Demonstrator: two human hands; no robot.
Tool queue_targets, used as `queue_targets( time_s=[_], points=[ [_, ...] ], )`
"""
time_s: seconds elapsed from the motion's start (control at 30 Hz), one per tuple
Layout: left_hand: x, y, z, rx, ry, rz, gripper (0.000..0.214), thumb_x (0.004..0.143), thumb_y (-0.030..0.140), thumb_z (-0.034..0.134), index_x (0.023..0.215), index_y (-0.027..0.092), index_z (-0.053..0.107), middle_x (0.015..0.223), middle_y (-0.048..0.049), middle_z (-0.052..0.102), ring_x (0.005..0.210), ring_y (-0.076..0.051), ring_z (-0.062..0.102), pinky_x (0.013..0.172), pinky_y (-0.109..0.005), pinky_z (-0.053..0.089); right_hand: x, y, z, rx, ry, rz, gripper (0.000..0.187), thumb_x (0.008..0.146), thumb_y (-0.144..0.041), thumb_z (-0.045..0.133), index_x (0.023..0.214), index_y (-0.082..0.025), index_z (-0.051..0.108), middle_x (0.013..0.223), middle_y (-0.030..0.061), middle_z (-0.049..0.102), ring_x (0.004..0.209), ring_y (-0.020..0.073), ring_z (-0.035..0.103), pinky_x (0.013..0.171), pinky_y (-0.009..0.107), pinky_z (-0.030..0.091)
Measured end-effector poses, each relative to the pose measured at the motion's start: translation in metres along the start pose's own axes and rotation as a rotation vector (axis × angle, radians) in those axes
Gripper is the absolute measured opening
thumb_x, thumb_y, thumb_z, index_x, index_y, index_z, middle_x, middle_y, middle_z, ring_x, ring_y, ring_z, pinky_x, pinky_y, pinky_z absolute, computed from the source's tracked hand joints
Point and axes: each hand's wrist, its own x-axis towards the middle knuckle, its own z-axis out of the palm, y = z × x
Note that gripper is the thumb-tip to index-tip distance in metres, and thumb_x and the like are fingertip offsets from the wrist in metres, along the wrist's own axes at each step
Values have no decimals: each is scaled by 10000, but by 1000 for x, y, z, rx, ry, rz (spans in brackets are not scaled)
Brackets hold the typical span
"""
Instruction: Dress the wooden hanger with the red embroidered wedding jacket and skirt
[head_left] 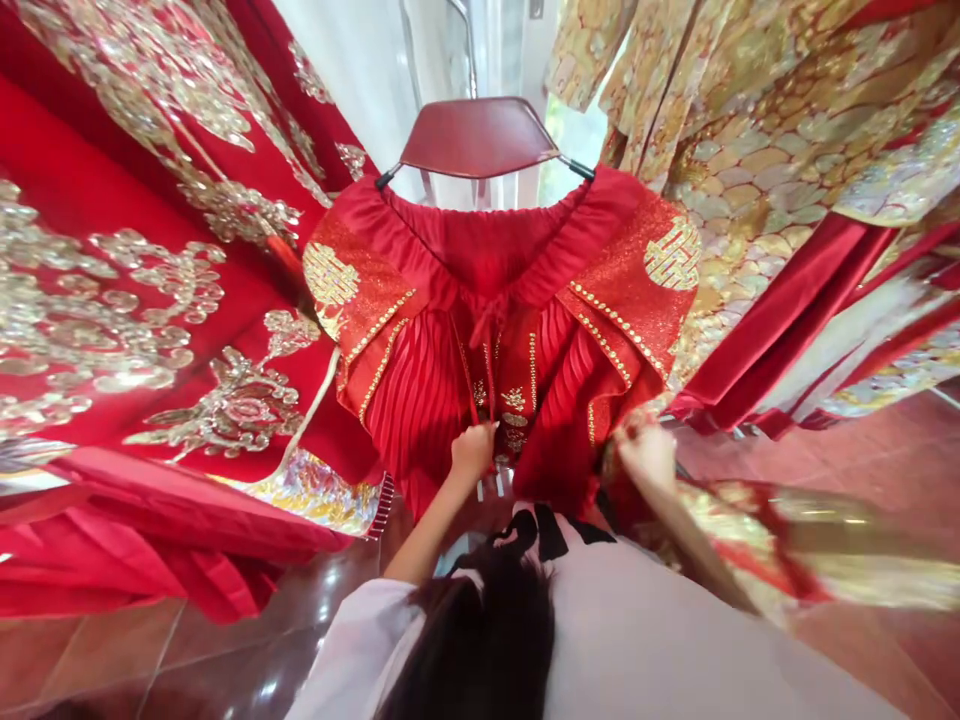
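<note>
A red pleated skirt (pixel 420 390) with a gathered waist and gold-studded panels hangs in front of me from a dark red hanger (pixel 480 138). Thin red drawstrings (pixel 491 375) run down its front from a knot at the waist. My left hand (pixel 474 452) is closed at the lower end of these cords, in front of the gold-embroidered middle panel. On the right, my right hand (pixel 651 458) is closed at the skirt's side edge; it is slightly blurred and its fingertips are partly hidden.
Red garments with silvery beadwork (pixel 247 400) hang close on the left. Gold-patterned garments (pixel 757 170) hang on the right, with red velvet cloth (pixel 795 320) below. A metal rail (pixel 471 50) stands behind the hanger. The floor is reddish tile (pixel 855 450).
</note>
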Motion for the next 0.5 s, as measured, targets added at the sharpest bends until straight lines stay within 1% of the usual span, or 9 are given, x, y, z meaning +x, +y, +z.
queue_targets(
  time_s=[0.07, 0.13, 0.2, 0.23, 0.27, 0.33, 0.37, 0.43, 0.5],
  points=[
    [0, -2, 7, -7, -45, -10, 416, 993, 354, 300, 1069, 169, 666, 988, -138, 695, 963, -253, 670, 751, -291, 487, 0, -8, 56, -163, -212, 71, 289, 923, -215, 400, 985, -94, 656, 830, 145, 659, 796, 237, 652, 679, 297, 464],
    [-2, -3, 11, -10, -81, -6, 404, 997, 329, 300, 1047, 180, 672, 985, -115, 700, 960, -222, 671, 736, -258, 483, -14, -4, 89, -197, -349, 54, 300, 921, -212, 406, 1057, -95, 646, 857, 159, 672, 813, 250, 669, 686, 305, 471],
    [-7, -2, 4, 2, -108, 9, 399, 989, 355, 335, 984, 174, 690, 959, -113, 703, 932, -227, 675, 727, -263, 484, -28, 3, 106, -221, -455, 36, 287, 899, -217, 466, 1084, -77, 634, 900, 174, 677, 857, 268, 673, 731, 325, 481],
    [-10, -1, -6, 11, -118, 20, 407, 978, 386, 361, 941, 163, 700, 937, -121, 703, 911, -243, 677, 727, -280, 486, -32, 4, 109, -233, -494, 31, 288, 883, -207, 496, 1096, -63, 627, 945, 186, 674, 904, 278, 668, 772, 338, 482],
    [-13, 0, -21, 19, -129, 34, 423, 969, 424, 375, 920, 161, 703, 928, -125, 701, 902, -256, 675, 735, -299, 488, -34, 4, 110, -244, -522, 23, 297, 870, -192, 519, 1111, -50, 618, 1000, 199, 665, 962, 287, 655, 820, 352, 476],
    [-18, 6, -62, 2, -54, 104, 458, 955, 498, 366, 941, 183, 698, 953, -110, 696, 926, -258, 660, 773, -323, 487, -31, -2, 105, -267, -561, 4, 301, 860, -172, 542, 1120, -39, 617, 1091, 221, 639, 1064, 306, 616, 903, 387, 448],
    [-20, 9, -86, -22, 35, 153, 450, 955, 518, 344, 1020, 220, 675, 1014, -85, 687, 979, -244, 640, 814, -327, 482, -27, -7, 98, -277, -580, -8, 292, 861, -180, 551, 1105, -39, 627, 1103, 230, 634, 1089, 317, 602, 925, 408, 436],
    [-19, 18, -133, -108, 544, 352, 406, 928, 518, 428, 1106, 221, 640, 1113, -90, 653, 1060, -253, 589, 914, -370, 455, -17, -19, 71, -296, -628, -35, 273, 869, -242, 572, 1042, -50, 661, 1058, 233, 649, 1068, 332, 610, 917, 431, 441],
    [-14, 29, -167, -95, 847, 495, 423, 871, 498, 555, 1178, 211, 598, 1219, -114, 595, 1184, -298, 502, 1058, -469, 348, -11, -30, 30, -230, -661, -142, 283, 883, -323, 574, 1008, -95, 684, 1006, 192, 672, 1012, 300, 638, 888, 398, 471]
  ],
)
